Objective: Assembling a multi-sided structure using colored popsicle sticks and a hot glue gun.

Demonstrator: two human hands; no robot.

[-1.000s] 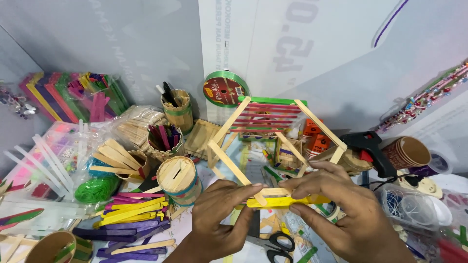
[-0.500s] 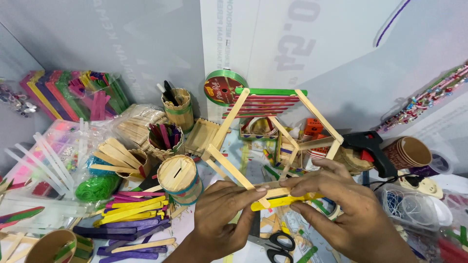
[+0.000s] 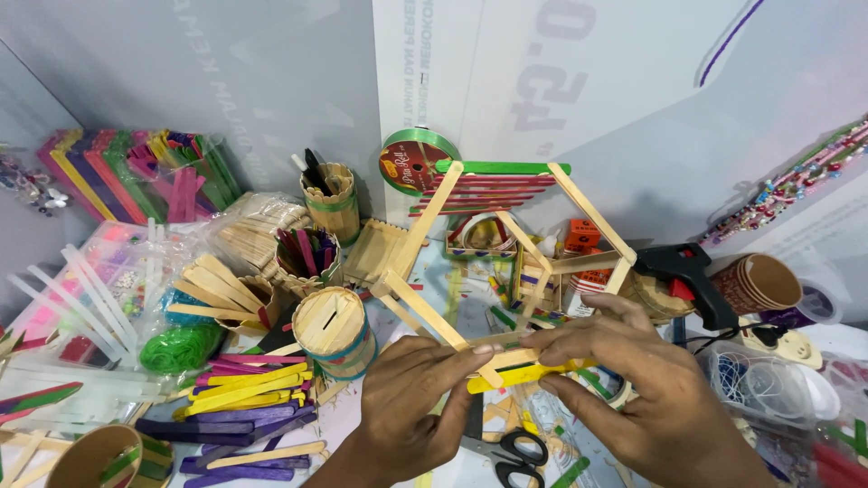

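Hexagonal frame of flat wooden craft sticks, raw tan wood with one green stick along the top edge and red slats behind it; held upright, tilted back, over the middle of the cluttered table. Left hand pinches the lower-left stick, fingers closed on it. Right hand clamps the bottom edge together with a yellow craft stick.

Black-handled scissors lie directly beneath the hands. Left: round stick-built coin box with slotted lid, and a loose heap of yellow and purple sticks. Right: black glue gun, stacked brown paper cups. Behind: green ribbon spool.
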